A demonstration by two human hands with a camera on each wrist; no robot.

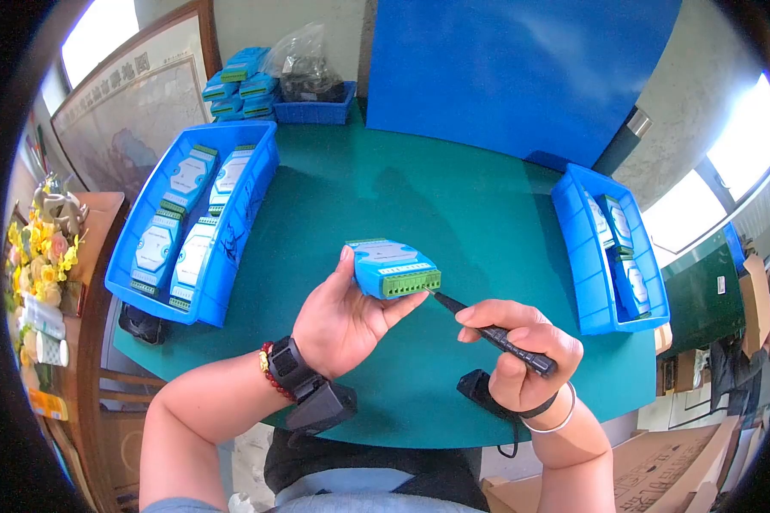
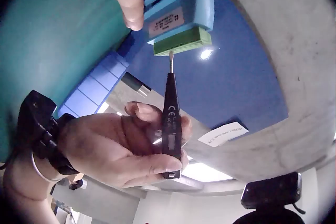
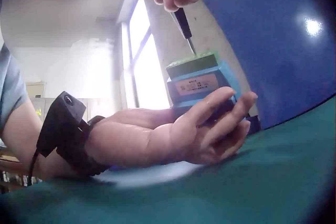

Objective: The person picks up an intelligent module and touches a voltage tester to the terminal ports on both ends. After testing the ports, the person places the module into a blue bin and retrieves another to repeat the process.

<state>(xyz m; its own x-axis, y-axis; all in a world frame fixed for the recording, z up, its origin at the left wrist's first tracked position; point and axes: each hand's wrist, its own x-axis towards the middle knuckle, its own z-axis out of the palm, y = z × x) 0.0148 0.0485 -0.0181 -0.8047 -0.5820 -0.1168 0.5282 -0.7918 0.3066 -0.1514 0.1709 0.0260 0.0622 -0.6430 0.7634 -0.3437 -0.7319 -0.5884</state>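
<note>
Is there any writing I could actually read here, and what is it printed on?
"CE": on the black screwdriver held in the right hand.
Label on the blue module in the left hand: too blurred.
Wall map characters: too small.
Modules in the bins: unreadable.

Module [image 1: 391, 267]: smooth blue plastic w/ green plastic terminal strip [image 1: 411, 283]. Screwdriver [image 1: 498, 335]: matt black plastic handle, thin metal shaft. Table [image 1: 453, 197]: matt green. Bins [image 1: 195, 221]: glossy blue plastic.
</note>
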